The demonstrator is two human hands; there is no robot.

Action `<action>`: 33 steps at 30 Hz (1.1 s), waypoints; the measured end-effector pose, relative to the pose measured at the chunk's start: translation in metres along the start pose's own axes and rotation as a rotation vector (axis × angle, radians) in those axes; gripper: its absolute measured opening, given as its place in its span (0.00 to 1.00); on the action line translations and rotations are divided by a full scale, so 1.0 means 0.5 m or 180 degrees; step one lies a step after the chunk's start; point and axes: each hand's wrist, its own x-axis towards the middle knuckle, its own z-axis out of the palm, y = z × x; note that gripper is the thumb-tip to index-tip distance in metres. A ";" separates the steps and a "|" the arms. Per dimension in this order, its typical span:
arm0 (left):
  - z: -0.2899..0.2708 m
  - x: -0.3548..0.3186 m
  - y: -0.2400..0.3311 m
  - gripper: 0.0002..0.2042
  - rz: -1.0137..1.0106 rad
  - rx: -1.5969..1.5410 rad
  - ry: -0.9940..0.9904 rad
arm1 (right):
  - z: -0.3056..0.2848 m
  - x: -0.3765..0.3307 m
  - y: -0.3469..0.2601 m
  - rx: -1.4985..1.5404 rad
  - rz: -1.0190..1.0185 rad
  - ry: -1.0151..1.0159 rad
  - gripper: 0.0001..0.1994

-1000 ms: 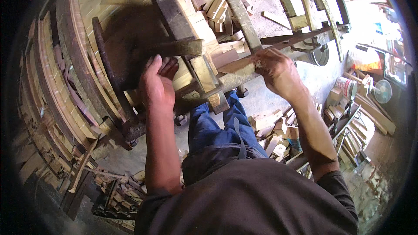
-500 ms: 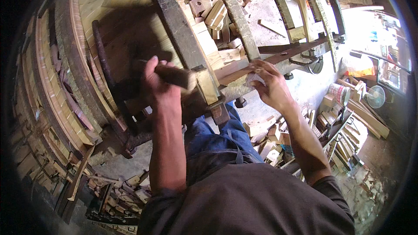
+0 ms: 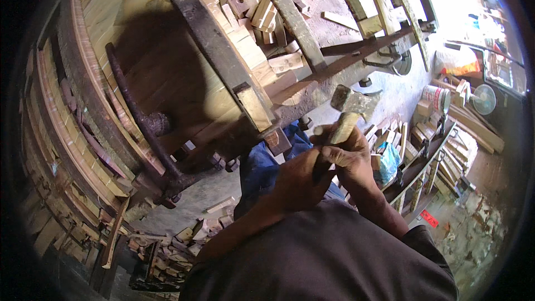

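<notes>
A hammer [image 3: 344,125] with a worn metal head and a wooden handle is held in front of my body, its head pointing up and away from me. My left hand [image 3: 301,181] is closed round the lower, darker part of the handle. Higher up, just below the head, my right hand [image 3: 356,167] has its fingers on the handle. Both hands touch or nearly touch. Beyond the hammer head runs a metal clamp rail [image 3: 312,97], and a wooden block [image 3: 253,108] sits against a dark clamp bar [image 3: 206,39].
Wide boards [image 3: 128,11] lie between the clamp bars at the left, beside a curved metal handle [image 3: 128,89]. Loose wood offcuts [image 3: 256,8] are heaped beyond the rail. At the right are a bucket [image 3: 436,98], a small fan [image 3: 484,99] and a blue plastic bag [image 3: 386,163].
My left hand has come down and right from above the clamp, bringing the wooden handle. My right hand has dropped from the rail towards my body, and the two hands have met on the hammer.
</notes>
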 end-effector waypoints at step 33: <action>-0.208 -0.113 -0.077 0.09 -0.0447 -0.0552 0.2835 | 0.041 -0.043 -0.236 -0.0712 -0.3604 0.0224 0.11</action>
